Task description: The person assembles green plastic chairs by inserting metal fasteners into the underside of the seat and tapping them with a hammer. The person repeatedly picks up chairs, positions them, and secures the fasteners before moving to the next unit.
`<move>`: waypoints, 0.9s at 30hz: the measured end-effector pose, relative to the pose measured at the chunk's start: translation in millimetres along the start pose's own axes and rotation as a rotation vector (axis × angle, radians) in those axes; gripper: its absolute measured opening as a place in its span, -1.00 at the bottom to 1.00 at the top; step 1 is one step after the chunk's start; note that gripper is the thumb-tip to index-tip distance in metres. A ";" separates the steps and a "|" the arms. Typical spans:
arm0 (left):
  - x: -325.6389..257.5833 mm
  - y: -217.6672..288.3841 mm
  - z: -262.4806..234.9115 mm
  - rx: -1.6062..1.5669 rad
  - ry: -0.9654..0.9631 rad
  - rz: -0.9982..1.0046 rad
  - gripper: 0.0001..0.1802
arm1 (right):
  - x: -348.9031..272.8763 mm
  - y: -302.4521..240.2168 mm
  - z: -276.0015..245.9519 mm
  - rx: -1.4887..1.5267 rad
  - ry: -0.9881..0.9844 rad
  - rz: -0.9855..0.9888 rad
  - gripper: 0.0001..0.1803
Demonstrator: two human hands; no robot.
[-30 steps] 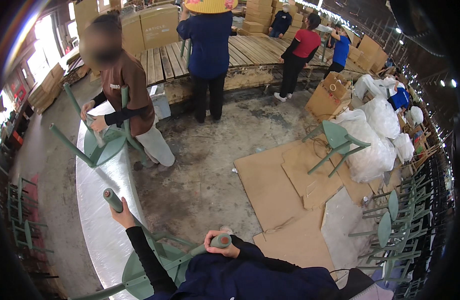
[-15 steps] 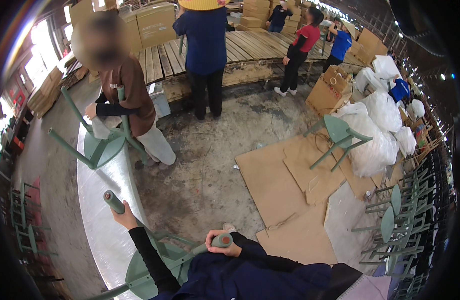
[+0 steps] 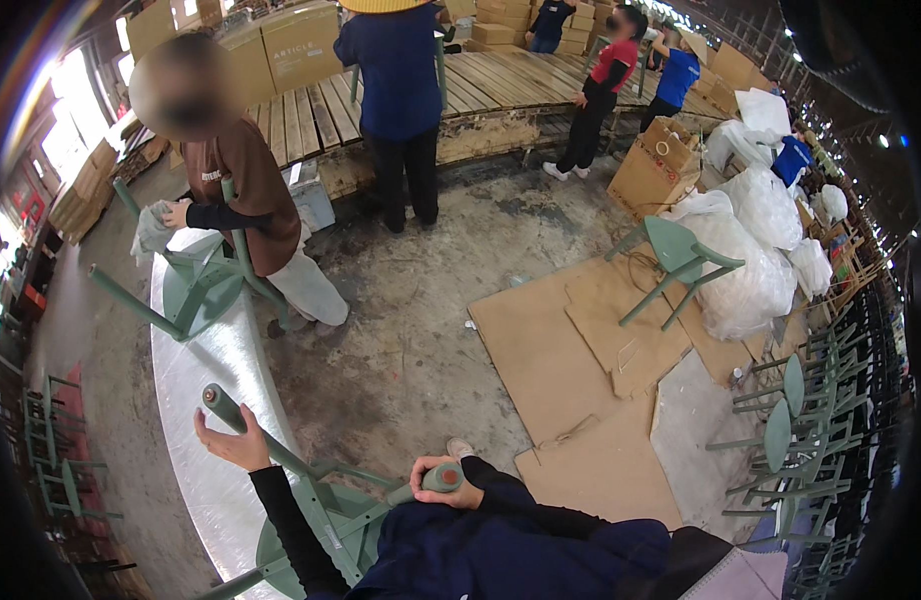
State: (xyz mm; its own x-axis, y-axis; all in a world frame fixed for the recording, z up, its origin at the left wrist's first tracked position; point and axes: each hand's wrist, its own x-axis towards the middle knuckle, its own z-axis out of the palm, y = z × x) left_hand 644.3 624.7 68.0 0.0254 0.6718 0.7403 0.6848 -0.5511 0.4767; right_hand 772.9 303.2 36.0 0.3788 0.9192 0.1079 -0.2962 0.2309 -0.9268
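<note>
An upturned green chair [image 3: 353,530] lies in front of me, partly on the long shiny-covered bench [image 3: 196,380] and close against my body. My right hand [image 3: 469,494] wraps around one chair leg near its end, where a reddish-brown tip shows. Beside another leg [image 3: 221,402], my left hand [image 3: 243,446] is spread, its fingers apart and the thumb side close to the wood. Whether the thumb touches that leg I cannot tell. My arm hides part of the seat.
Across the bench a person in brown holds a pale cloth [image 3: 155,228] at a second upturned green chair [image 3: 196,290]. Cardboard sheets [image 3: 531,370] cover floor at right, with an upright green chair [image 3: 671,250]. Behind are a slatted wooden platform [image 3: 491,95], bagged bundles [image 3: 741,290] and several stacked chairs [image 3: 796,440].
My left hand has let go of the chair leg and its fingers have spread to the left. My right hand keeps its hold. The person opposite has moved the cloth leftward.
</note>
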 end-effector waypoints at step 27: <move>18.8 -34.9 48.5 -0.461 -0.141 -0.372 -0.76 | 2.2 -0.6 -2.8 0.049 -0.016 0.032 -0.78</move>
State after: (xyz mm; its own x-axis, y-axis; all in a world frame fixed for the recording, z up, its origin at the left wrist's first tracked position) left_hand 656.2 680.6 42.2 -0.0374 0.9023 0.4295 0.2810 -0.4029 0.8710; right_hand 776.4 304.2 35.8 0.3542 0.9313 0.0846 -0.3505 0.2161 -0.9113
